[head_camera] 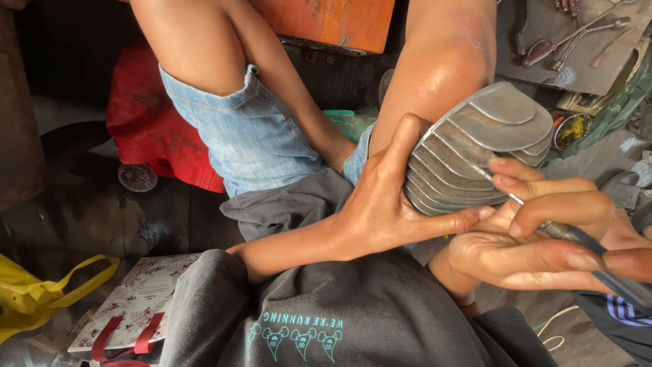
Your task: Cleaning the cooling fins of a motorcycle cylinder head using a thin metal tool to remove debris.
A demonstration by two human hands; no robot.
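- So, the big grey metal piece [475, 146], all overlapping scale-like plates, sits propped against the knee, which looks like it steadies it for fine work.
- The left hand [380, 204] wraps its near end, fingers spread wide and thumb pressed underneath, so it's cradled rather than pinched.
- The right hand [536, 238], just beside that grip, pinches a thin metal scriber [543, 221] pen-style, tip touching a plate edge.
- Beyond the grip, loose hand tools [577, 34] lie on a dark board, well apart.
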